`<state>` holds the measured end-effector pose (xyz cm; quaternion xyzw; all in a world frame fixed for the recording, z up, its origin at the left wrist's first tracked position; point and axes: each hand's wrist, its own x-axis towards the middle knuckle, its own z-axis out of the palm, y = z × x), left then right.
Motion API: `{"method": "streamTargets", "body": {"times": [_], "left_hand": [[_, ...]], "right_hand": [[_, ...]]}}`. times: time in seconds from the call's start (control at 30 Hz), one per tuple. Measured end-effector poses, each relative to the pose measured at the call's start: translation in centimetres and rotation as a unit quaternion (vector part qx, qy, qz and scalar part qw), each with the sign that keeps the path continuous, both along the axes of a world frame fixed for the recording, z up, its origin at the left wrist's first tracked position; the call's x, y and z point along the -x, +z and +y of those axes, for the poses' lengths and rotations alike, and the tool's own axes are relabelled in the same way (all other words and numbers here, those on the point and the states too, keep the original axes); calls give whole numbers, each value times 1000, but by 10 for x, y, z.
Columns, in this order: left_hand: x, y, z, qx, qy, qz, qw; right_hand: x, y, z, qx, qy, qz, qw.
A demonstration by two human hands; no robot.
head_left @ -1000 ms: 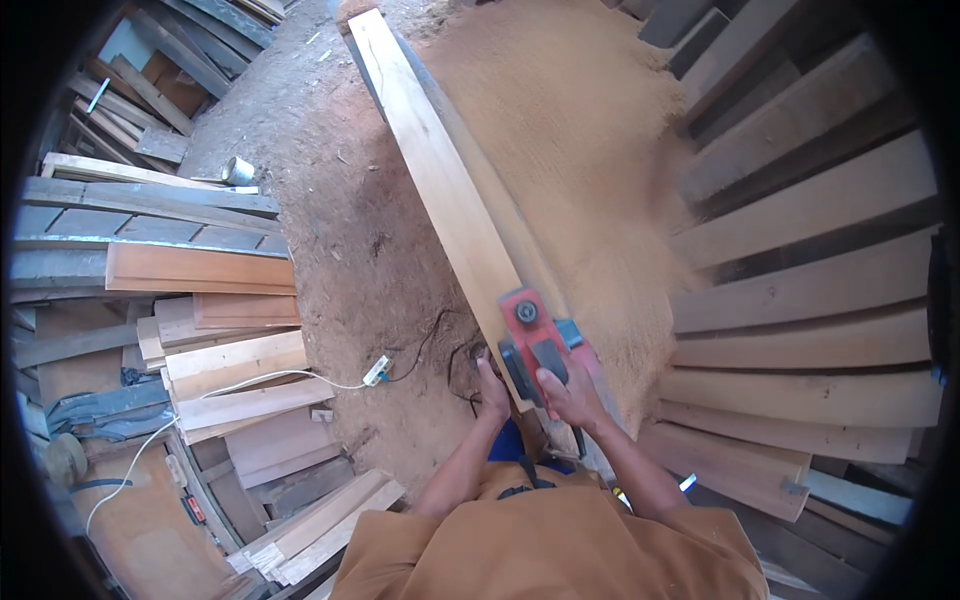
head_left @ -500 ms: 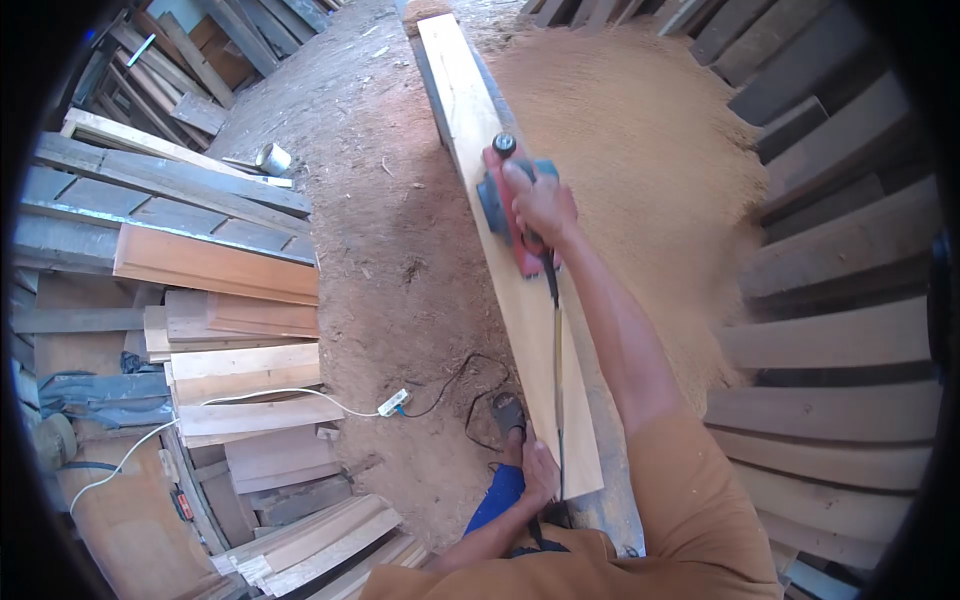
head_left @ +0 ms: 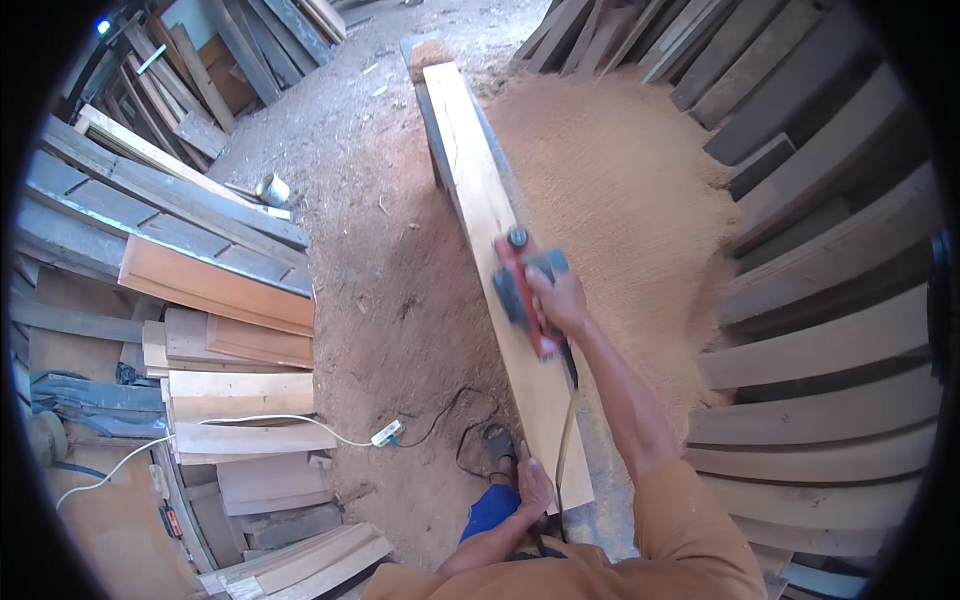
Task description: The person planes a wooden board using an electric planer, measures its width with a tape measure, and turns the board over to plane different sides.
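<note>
A long pale board (head_left: 470, 160) lies lengthwise on a narrow bench (head_left: 605, 500). On the board, about midway along, rests a red and grey electric planer (head_left: 525, 290). My right hand (head_left: 562, 300) is wrapped round its handle. From the planer's rear a dark cord (head_left: 568, 430) runs back along the board toward my body. My left hand (head_left: 535, 487) is at the near end of the board, against its left edge; its fingers are partly hidden, so their grip is unclear.
Sawdust (head_left: 620, 170) covers the ground right of the bench. Stacked boards (head_left: 810, 410) line the right side, and more planks (head_left: 240, 395) lie left. A white power strip (head_left: 386, 433) with cords lies on the ground. A metal can (head_left: 273, 189) stands farther off.
From one second ago, the planer and my right hand moved forward along the board. Since half a second ago they have come back toward my body. My left hand stays near the board's near end.
</note>
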<state>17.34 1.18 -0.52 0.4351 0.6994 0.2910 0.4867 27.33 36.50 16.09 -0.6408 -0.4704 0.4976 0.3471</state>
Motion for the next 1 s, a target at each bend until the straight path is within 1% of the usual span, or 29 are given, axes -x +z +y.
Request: {"method": "streamTargets", "body": {"times": [0.03, 0.07, 0.13, 0.17, 0.2, 0.27, 0.3, 0.33, 0.43, 0.47, 0.5, 0.53, 0.6, 0.63, 0.67, 0.7, 0.77, 0.8, 0.87, 0.9, 0.97, 1.0], "left_hand": [[0, -7, -5, -4, 1, -7, 1000], [3, -28, -10, -23, 8, -10, 1000], [7, -74, -15, -62, 22, -19, 998], [6, -82, -19, -77, 28, -25, 996], [7, -77, -24, -49, 28, -77, 995], [19, -59, -25, 11, 24, -180, 983], [24, -51, -24, 41, 22, -230, 972], [26, -45, -22, 59, 19, -246, 967], [34, -28, -12, 107, 13, -291, 951], [40, -24, -9, 118, 1, -284, 951], [49, -21, -9, 130, -11, -278, 952], [57, -16, -8, 144, -22, -270, 952], [74, 1, -11, 110, -62, -159, 979], [84, 14, -15, 93, -82, -101, 987], [91, 27, -18, 75, -100, -44, 991], [96, 39, -21, 76, -110, -1, 991], [94, 94, -28, 80, -139, 88, 983], [91, 116, -29, 80, -153, 131, 976], [84, 137, -31, 107, -149, 184, 966], [80, 141, -33, 122, -145, 210, 959], [75, 130, -31, 115, -166, 202, 958], [72, 126, -31, 111, -175, 198, 958]], "right_hand": [[-9, 5, -36, -7, 6, 8, 1000], [-20, 12, -75, -16, 11, 17, 1000], [-42, 22, -154, 46, 2, 54, 998], [-54, 19, -192, 60, -12, 59, 996], [-65, 16, -227, 75, -27, 66, 995], [-83, 21, -289, 128, -79, 119, 981], [-90, 28, -317, 123, -79, 109, 983], [-97, 31, -341, 118, -78, 97, 985], [-117, 13, -399, 131, -82, 81, 985], [-121, 11, -411, 134, -82, 73, 985], [-123, 16, -423, 138, -81, 61, 985], [-126, 10, -431, 152, -77, 69, 983], [-131, -3, -447, 178, -71, 85, 978], [-126, 3, -451, 182, -83, 101, 975], [-122, 6, -454, 185, -95, 116, 971], [-121, 3, -455, 182, -77, 101, 975], [-116, -8, -460, 179, -42, 74, 980], [-113, -10, -461, 193, -43, 68, 978], [-108, -12, -463, 221, -43, 53, 973], [-107, -19, -466, 198, -38, 38, 979], [-107, -40, -467, 150, -28, 9, 988], [-107, -44, -467, 147, -23, 4, 989]]}}
